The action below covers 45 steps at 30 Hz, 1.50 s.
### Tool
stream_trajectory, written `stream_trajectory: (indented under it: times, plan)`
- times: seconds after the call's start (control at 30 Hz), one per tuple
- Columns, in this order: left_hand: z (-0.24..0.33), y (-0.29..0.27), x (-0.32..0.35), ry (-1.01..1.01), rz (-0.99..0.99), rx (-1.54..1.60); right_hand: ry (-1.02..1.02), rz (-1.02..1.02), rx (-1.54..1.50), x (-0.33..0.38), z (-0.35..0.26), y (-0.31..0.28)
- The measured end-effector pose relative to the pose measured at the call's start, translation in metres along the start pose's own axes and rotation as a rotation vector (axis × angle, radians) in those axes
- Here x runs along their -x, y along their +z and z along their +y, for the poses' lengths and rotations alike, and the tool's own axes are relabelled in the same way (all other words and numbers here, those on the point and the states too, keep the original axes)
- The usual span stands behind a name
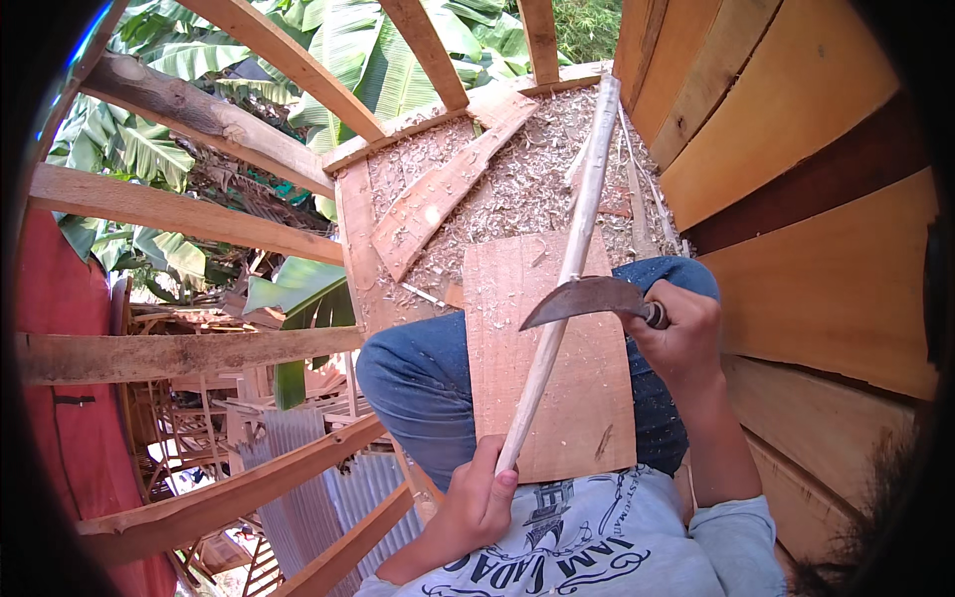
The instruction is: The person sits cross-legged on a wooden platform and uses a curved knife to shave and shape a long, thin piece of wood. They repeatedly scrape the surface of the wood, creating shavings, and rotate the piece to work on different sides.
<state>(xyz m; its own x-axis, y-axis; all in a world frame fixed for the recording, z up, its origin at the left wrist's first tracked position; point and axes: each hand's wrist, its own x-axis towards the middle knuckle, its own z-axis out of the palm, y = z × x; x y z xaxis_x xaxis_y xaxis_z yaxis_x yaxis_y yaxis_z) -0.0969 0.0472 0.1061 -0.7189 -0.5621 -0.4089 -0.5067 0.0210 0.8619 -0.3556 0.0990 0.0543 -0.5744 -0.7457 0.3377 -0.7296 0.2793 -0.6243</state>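
Porch-like open-air woodworking spot, by the signs: wood shavings (537, 179) strewn thick at upper centre, slatted wooden railing (189, 218) along left, plank wall (786, 129) at right, banana leaves (383, 60) beyond, upper left

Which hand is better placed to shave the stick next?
Probably the right hand: it grips the curved knife, which crosses over the stick. The left hand holds the stick's near end.

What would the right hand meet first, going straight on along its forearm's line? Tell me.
Probably the right knee in blue jeans, just beyond the right hand that grips the sickle; depth is unclear, so it might pass above.
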Motion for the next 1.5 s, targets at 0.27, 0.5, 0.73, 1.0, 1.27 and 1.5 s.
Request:
stream_trajectory:
  times: [0.27, 0.5, 0.73, 1.0, 1.27, 1.5]
  plan:
    - [-0.012, -0.008, 0.013, -0.058, 0.004, -0.011, 0.246, 0.109, -0.108, -0.007, 0.014, -0.021]
    - [-0.011, -0.006, 0.009, -0.017, -0.037, 0.021, -0.111, -0.033, 0.051, 0.0, 0.002, 0.005]
    - [-0.019, -0.009, 0.018, 0.02, 0.017, 0.074, -0.352, -0.166, -0.082, 0.013, -0.037, 0.006]
    - [-0.016, -0.009, 0.014, 0.047, 0.023, 0.026, -0.282, -0.092, -0.136, 0.016, -0.032, 0.013]
    - [-0.011, -0.009, 0.011, 0.036, 0.032, 0.037, -0.163, -0.104, -0.139, 0.017, -0.021, 0.021]
    - [-0.008, -0.011, 0.005, -0.016, 0.002, 0.028, -0.016, -0.069, -0.113, 0.002, -0.006, 0.023]
